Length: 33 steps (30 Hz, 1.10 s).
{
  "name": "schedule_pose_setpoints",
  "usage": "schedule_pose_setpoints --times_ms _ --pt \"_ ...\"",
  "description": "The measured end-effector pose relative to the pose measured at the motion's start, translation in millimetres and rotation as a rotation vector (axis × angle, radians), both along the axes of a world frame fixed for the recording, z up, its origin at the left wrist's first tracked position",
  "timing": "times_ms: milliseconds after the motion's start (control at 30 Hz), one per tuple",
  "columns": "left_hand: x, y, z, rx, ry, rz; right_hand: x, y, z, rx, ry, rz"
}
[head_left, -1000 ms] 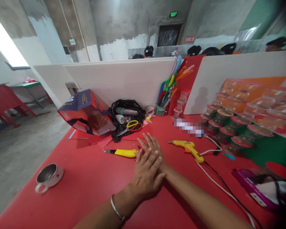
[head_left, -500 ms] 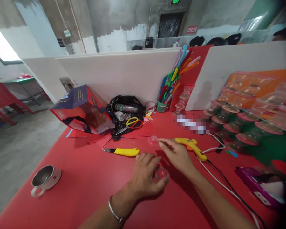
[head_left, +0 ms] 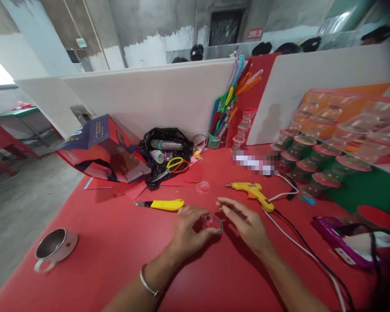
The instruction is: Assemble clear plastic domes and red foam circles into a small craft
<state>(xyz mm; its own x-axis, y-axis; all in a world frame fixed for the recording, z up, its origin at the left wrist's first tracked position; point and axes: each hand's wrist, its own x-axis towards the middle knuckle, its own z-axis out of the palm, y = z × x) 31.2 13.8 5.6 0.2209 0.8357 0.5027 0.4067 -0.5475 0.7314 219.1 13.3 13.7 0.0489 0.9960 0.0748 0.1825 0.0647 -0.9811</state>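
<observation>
My left hand [head_left: 188,232] rests on the red table [head_left: 94,242] with its fingers pinched round a small clear plastic cup [head_left: 212,222]. My right hand [head_left: 245,219] hovers just right of the cup, fingers loosely spread and holding nothing. A clear round lid [head_left: 203,187] lies on the table a little beyond both hands. A yellow glue gun [head_left: 251,193] lies to the right of the lid. Left of my hands lies a yellow utility knife [head_left: 162,204].
A metal cup [head_left: 52,248] stands near the left edge. A black bag [head_left: 165,154] with rolls and scissors [head_left: 172,167], a tipped paper bag [head_left: 97,149] and a pot of pipe cleaners [head_left: 225,110] line the white partition. Rows of lidded clear cups [head_left: 325,143] fill the right; cords [head_left: 299,242] trail nearby.
My hands, stacked flat a second ago, have separated. The left hand took hold of the clear cup and raised it; the right hand set the lid down and drew back beside the cup.
</observation>
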Motion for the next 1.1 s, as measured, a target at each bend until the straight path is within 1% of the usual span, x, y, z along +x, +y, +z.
schedule_pose_setpoints --times_ms 100,167,233,300,367,467,600,733,833,933,1100 --pt "-5.6 4.1 -4.3 -0.144 -0.146 0.094 -2.1 -9.0 -7.4 0.122 -0.068 0.099" --pt "-8.0 5.1 -4.4 -0.222 -0.21 0.107 -7.0 -13.5 -13.2 0.188 -0.142 0.126" --pt "-9.3 4.8 -1.5 -0.249 -0.23 0.056 -13.9 -15.9 -17.8 0.219 -0.214 0.114" --pt "-9.7 3.8 2.9 -0.248 -0.227 -0.029 -20.6 -16.4 -20.6 0.245 -0.27 0.091" --pt "-9.5 2.8 6.8 -0.255 -0.229 -0.101 -24.1 -15.8 -22.5 0.269 -0.294 0.074" --pt "-9.0 2.3 8.6 -0.279 -0.239 -0.157 -22.4 -14.9 -26.3 0.287 -0.307 0.069" --pt "-9.2 3.2 5.2 -0.266 -0.214 -0.171 -16.4 -14.9 -30.7 0.311 -0.331 0.103" --pt "-9.9 3.6 4.4 -0.257 -0.245 -0.16 -17.0 -15.2 -29.5 0.316 -0.338 0.128" --pt "-9.3 2.2 7.8 -0.291 -0.281 -0.166 -18.6 -15.4 -28.7 0.334 -0.357 0.126" --pt "-7.2 -0.4 11.4 -0.346 -0.302 -0.17 -18.3 -15.1 -30.6 0.387 -0.386 0.108" --pt "-4.5 -3.2 11.9 -0.436 -0.35 -0.164 -17.0 -14.5 -34.5 0.486 -0.431 0.079"
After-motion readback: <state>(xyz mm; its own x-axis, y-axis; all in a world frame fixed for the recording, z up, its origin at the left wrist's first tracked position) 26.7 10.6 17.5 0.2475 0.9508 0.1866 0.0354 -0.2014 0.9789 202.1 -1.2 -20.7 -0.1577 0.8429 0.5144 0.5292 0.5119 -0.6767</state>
